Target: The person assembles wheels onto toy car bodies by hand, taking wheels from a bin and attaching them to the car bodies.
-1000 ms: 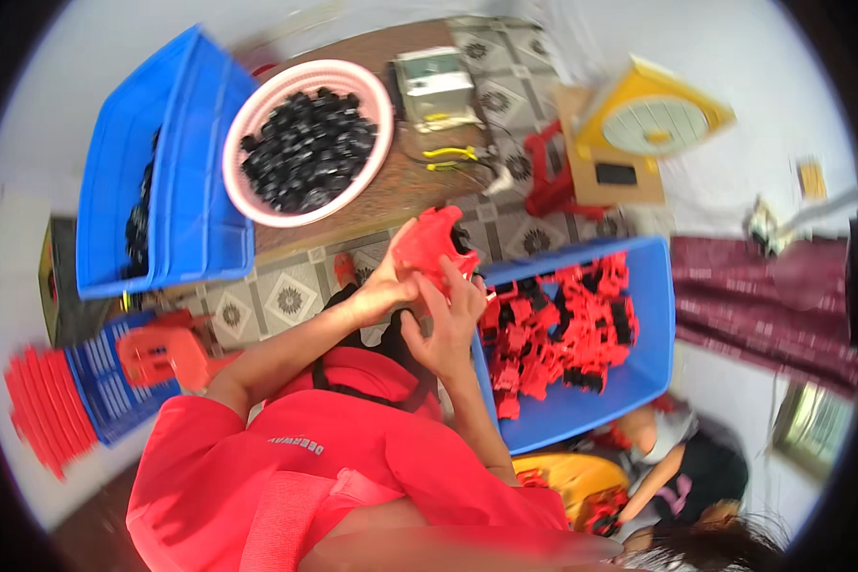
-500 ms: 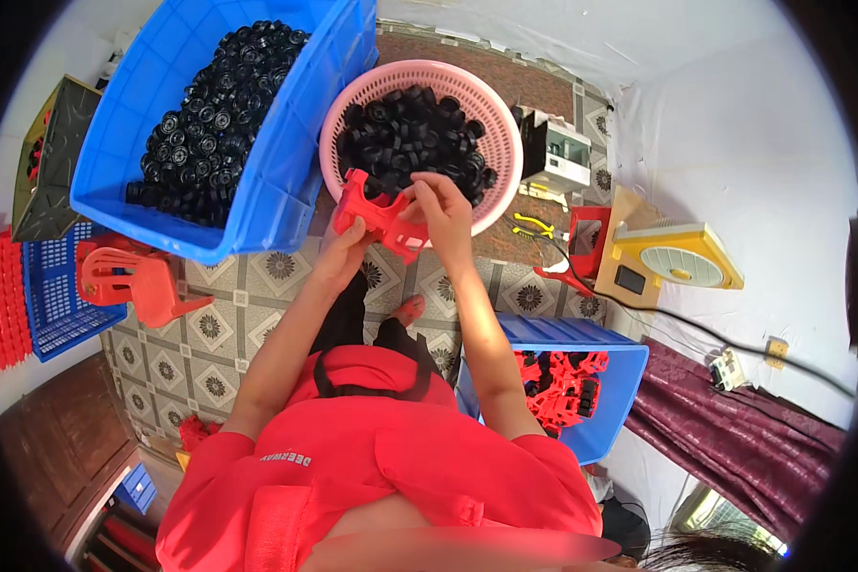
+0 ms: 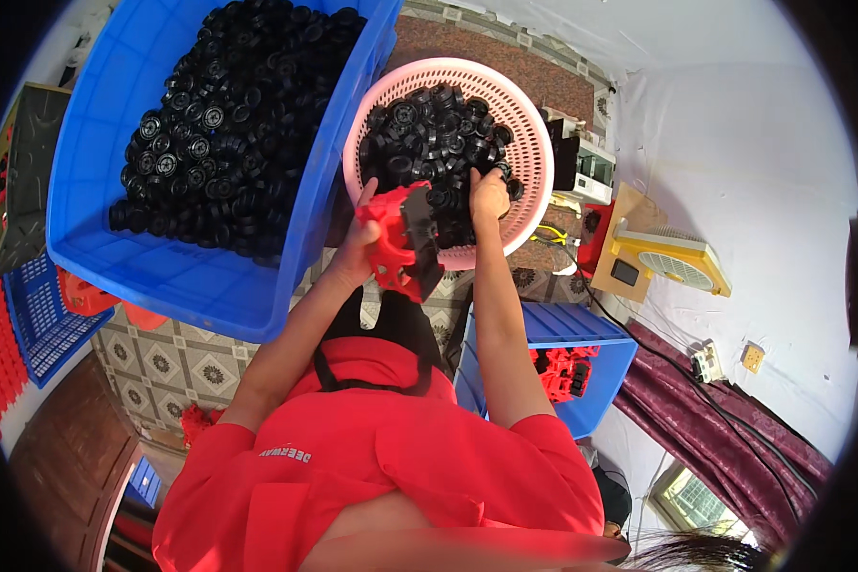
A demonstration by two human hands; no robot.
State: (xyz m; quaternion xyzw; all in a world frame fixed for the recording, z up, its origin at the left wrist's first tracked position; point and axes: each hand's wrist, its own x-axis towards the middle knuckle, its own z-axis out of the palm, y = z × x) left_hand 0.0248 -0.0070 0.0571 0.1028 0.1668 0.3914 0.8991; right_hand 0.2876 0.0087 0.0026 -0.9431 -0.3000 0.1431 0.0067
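Note:
My left hand (image 3: 357,250) grips a red plastic toy vehicle body (image 3: 389,229), its black underside (image 3: 420,229) turned to the right. The body is tilted over the near left edge of a pink slotted basket (image 3: 542,153). Inside that basket lies a heap of black toy wheels (image 3: 429,143). At the right of the heap, my right hand (image 3: 489,198) reaches down with its fingers curled around a black wheel; the fingertips are partly hidden among the others.
A large blue bin (image 3: 186,272) of black wheels stands left of the basket. By my right elbow, a smaller blue bin (image 3: 596,348) holds red and black toy vehicles. A yellow fan (image 3: 682,262) and a dark cable (image 3: 658,355) are at the right. Yellow-handled pliers (image 3: 551,232) lie near the basket.
My right hand has left the red body and moved into the basket's wheels. My left hand has turned the body so its black underside shows. The view has shifted.

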